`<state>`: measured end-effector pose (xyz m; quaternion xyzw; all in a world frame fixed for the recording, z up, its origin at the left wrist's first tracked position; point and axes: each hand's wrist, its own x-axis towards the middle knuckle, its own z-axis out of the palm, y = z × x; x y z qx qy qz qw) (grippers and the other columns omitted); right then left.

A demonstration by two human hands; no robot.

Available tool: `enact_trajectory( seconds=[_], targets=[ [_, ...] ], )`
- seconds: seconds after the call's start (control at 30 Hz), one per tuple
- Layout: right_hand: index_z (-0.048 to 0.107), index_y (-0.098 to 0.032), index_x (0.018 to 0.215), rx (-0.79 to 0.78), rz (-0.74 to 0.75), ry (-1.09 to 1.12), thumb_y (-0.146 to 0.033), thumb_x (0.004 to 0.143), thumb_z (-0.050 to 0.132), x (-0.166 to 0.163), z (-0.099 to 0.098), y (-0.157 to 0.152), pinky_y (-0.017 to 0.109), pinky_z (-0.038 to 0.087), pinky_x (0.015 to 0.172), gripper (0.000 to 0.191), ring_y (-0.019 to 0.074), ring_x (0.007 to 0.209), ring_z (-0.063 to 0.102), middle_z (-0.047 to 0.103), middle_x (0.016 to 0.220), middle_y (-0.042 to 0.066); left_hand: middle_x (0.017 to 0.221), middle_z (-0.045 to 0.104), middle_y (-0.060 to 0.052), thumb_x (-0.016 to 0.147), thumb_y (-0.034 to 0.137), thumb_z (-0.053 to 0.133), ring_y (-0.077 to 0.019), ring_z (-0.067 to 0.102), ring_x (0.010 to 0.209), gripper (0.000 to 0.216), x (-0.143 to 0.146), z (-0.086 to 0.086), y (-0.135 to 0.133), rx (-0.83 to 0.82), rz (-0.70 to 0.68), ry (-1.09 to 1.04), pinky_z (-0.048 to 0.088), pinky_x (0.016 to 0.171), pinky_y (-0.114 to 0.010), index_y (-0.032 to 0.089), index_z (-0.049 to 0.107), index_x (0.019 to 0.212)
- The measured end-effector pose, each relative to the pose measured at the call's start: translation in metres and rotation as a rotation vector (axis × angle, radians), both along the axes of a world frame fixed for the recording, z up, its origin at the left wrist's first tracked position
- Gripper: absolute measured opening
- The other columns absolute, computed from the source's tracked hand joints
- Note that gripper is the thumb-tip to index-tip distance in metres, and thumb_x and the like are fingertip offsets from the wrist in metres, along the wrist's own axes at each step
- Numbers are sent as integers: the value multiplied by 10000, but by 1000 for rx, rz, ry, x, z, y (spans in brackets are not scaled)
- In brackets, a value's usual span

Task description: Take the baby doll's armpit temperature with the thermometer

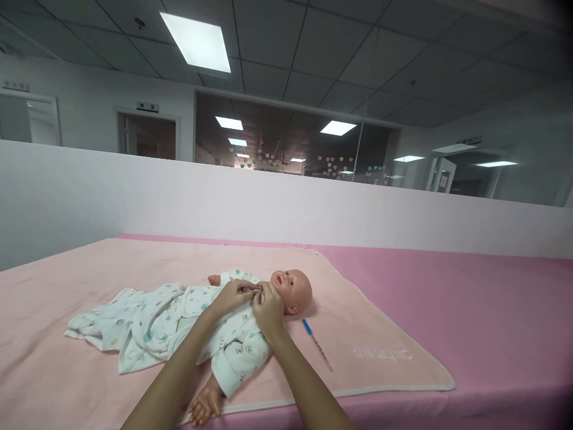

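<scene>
Office ceiling panels and a glass partition are stretching behind a low white wall [286, 203], and beneath it a wide pink table [483, 310] is filling the lower half of the view. Lying over the table, under both hands, a pale peach blanket [385, 346] is spreading out flat. On the blanket a baby doll [293, 289] is lying on its back, head just beyond the fingertips, its bare hand reaching toward the near blanket edge below the person's forearms. A white printed baby suit [152, 322] is covering the doll, with its loose legs trailing away to the left of the fingers.

The person's left hand [233, 297] and right hand [268, 307] are meeting at the suit's neckline, touching each other. Both sets of fingers are pinching together on the suit fabric just under the doll's chin. A thin blue-capped thermometer [317, 344] is lying on the blanket just to the right of the right hand's fingers, not touched.
</scene>
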<state>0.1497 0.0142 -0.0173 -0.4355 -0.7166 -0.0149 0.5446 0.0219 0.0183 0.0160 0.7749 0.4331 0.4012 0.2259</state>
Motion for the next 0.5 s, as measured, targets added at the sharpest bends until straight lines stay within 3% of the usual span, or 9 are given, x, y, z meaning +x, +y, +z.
enact_trajectory(
  seconds=[0.27,0.5],
  targets=[
    [569,-174,910,13,69,134,-130,788,369,1,-3,1,258,431,736,238,154,816,565,620,871,52,833,674,-49,703,407,514,-208,582,796,320,-2,-3,1,-6,27,-40,428,712,-273,174,671,855],
    [576,-167,936,0,45,154,-155,782,390,1,-2,0,266,443,713,242,159,774,581,633,852,60,846,677,-48,703,389,506,-208,585,784,336,-2,-4,1,-7,31,-17,430,686,-269,171,670,900]
  ],
)
